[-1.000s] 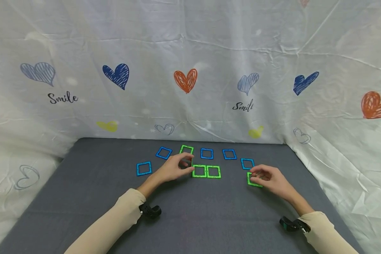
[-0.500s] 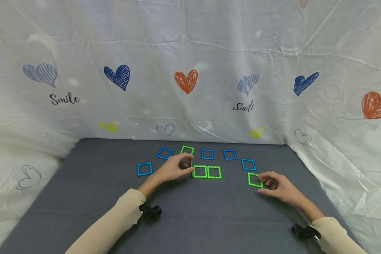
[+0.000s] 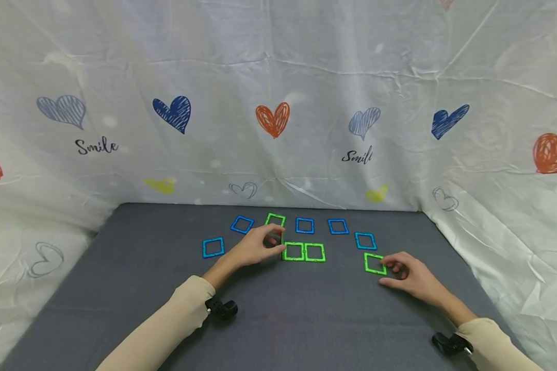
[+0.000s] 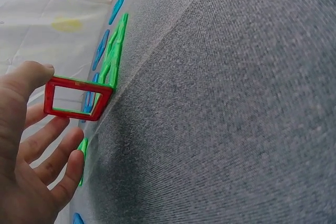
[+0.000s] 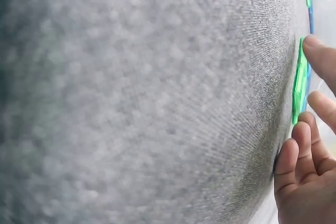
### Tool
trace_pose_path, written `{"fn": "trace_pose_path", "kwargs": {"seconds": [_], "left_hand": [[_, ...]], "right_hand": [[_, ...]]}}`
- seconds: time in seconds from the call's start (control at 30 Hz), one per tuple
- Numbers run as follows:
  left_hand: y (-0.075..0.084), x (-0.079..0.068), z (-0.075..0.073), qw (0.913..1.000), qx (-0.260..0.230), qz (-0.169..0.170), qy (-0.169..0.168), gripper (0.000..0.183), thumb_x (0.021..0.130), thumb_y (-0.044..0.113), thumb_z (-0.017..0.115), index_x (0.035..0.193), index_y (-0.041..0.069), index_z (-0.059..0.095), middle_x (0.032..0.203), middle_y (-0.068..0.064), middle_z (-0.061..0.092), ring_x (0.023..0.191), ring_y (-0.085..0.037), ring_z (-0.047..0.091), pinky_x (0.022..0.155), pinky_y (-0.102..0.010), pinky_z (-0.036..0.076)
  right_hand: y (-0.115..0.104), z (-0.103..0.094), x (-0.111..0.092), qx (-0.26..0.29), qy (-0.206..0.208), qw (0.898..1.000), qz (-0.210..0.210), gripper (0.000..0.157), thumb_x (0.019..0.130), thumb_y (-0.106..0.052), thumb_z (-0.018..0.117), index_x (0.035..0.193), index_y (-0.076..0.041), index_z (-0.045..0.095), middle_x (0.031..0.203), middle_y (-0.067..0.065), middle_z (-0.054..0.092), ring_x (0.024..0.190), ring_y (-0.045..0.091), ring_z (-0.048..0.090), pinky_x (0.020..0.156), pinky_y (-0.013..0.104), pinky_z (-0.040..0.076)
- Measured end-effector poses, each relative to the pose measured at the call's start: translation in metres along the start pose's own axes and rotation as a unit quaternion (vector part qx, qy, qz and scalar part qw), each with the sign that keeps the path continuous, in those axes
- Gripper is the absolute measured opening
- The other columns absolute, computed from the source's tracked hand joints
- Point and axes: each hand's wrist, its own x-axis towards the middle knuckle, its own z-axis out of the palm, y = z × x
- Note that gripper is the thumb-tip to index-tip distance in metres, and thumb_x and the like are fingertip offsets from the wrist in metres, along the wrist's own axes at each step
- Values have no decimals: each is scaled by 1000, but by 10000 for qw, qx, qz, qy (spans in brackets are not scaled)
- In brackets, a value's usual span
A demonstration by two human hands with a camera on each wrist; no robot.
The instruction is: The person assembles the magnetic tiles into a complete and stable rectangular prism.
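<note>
My left hand (image 3: 255,246) pinches a square magnetic tile (image 4: 73,114) that stands on edge. In the left wrist view its frame looks red, with green along the top edge. It stands at the left end of two flat green tiles (image 3: 304,244) lying side by side. My right hand (image 3: 413,275) is at the right side of another flat green tile (image 3: 375,273). Its fingers are loosely bent, with a fingertip at that tile's right edge and the thumb apart below. Whether the fingertip touches the tile cannot be told.
Blue square tiles lie flat around the back: one at far left (image 3: 213,238), one behind the left hand (image 3: 242,217), two at back centre and one (image 3: 365,233) behind the right-hand green tile. Another green tile (image 3: 276,214) is partly hidden by the left hand. Grey cloth (image 3: 297,319) covers the table.
My right hand has drawn back to the right, off the green tile it partly covered, and then stayed by its edge. The left hand has kept its place with the standing tile.
</note>
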Motion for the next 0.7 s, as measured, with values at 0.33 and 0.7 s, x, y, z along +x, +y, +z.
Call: {"fn": "trace_pose_path", "kwargs": {"seconds": [0.33, 0.7], "left_hand": [[2, -1, 1, 10000, 2, 72, 0, 50, 99, 25, 71, 141, 2, 56, 131, -15, 62, 105, -26, 66, 84, -40, 55], [2, -1, 2, 9999, -4, 110, -2, 48, 102, 24, 66, 143, 1, 55, 131, -16, 62, 105, -24, 66, 84, -39, 55]], "right_hand": [[6, 3, 6, -150, -38, 9997, -204, 22, 79, -11, 90, 96, -16, 76, 89, -5, 61, 75, 12, 54, 60, 25, 45], [6, 2, 11, 94, -292, 9987, -410, 17, 84, -3, 84, 91, -16, 76, 83, -10, 60, 70, 8, 54, 58, 24, 45]]}}
